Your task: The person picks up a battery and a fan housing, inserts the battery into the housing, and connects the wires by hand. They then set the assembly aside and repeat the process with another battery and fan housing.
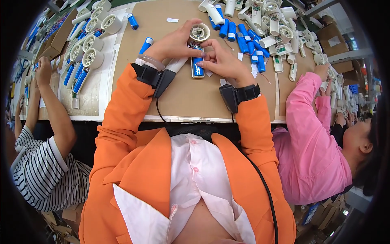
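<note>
In front of me on the brown board lies a white fan housing (200, 32) with a round, spoked head and a narrow handle. A blue battery (198, 70) sits in its handle. My left hand (172, 44) grips the housing, fingers curled round the head and thumb at the battery's upper end. From the other side my right hand (226, 62) pinches at the battery, thumb on its side and index finger near the wiring below the head. The fingers partly cover that wiring. A white handle-shaped piece (176, 65) lies beneath my left wrist.
Loose blue batteries (231, 31) and piled white fan parts (284, 34) lie at the far right. Several fan housings with batteries (92, 58) stand to the left. Co-workers sit on both sides, one in a striped shirt (44, 166), one in a pink sleeve (302, 95).
</note>
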`<state>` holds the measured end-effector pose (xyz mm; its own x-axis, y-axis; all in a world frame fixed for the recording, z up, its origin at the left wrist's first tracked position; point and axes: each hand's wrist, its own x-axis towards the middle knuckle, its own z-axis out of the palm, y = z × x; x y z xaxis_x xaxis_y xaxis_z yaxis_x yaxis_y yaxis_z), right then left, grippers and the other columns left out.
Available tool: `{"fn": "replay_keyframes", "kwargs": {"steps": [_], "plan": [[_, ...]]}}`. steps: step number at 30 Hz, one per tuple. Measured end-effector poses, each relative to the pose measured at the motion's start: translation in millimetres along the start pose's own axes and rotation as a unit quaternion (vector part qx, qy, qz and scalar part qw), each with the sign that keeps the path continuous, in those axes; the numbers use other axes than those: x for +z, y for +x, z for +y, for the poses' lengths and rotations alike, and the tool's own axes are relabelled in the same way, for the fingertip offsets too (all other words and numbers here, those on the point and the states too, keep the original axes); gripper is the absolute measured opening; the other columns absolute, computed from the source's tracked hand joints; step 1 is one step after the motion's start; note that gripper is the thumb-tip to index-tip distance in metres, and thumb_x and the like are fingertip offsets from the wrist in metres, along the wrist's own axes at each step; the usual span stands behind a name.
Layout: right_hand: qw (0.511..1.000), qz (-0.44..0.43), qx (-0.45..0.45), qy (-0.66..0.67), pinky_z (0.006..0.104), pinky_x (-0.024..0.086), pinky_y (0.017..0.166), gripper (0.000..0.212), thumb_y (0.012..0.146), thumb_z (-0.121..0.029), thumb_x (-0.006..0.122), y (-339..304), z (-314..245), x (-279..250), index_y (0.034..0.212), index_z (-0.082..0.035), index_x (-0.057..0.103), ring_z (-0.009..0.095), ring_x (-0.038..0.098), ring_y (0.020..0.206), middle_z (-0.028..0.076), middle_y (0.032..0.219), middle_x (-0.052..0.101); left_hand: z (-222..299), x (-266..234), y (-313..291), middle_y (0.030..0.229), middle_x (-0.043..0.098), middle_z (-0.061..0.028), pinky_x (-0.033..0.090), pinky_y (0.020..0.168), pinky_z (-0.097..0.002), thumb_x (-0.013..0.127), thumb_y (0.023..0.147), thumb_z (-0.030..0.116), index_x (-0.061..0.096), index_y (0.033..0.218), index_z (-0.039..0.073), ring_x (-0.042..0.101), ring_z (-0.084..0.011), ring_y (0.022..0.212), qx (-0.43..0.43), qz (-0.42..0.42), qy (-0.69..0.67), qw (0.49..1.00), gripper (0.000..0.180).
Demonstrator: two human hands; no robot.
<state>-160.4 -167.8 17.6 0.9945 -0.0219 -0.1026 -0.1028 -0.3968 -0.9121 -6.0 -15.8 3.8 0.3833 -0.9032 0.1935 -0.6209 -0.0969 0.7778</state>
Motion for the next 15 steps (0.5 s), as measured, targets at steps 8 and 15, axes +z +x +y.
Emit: {"fn": "replay_keyframes", "kwargs": {"steps": [8, 15], "plan": [[0.998, 0.033, -0.05, -0.037, 0.0204, 0.039, 0.058, 0.05, 0.084, -0.019, 0.074, -2, 2, 1, 0.122, -0.003, 0.045, 0.005, 0.052, 0.068, 0.0, 0.077, 0.059, 7, -7, 0, 0.123, 0.056, -0.0214, 0.05, 0.09, -0.0363, 0.083, 0.07, 0.028, 0.028, 0.143, 0.011, 0.062, -0.0289, 0.103, -0.006, -0.004, -0.019, 1.0, 0.093], [0.987, 0.11, -0.053, -0.105, 0.0215, 0.043, 0.058, 0.044, 0.082, -0.024, 0.077, 6, 2, 7, 0.111, -0.002, 0.052, 0.006, 0.054, 0.068, 0.001, 0.077, 0.059, 5, -22, -4, 0.107, 0.062, -0.0142, 0.051, 0.079, -0.0315, 0.077, 0.078, 0.041, 0.032, 0.142, 0.008, 0.062, -0.0195, 0.089, -0.105, -0.047, -0.232, 0.966, 0.085]]}}
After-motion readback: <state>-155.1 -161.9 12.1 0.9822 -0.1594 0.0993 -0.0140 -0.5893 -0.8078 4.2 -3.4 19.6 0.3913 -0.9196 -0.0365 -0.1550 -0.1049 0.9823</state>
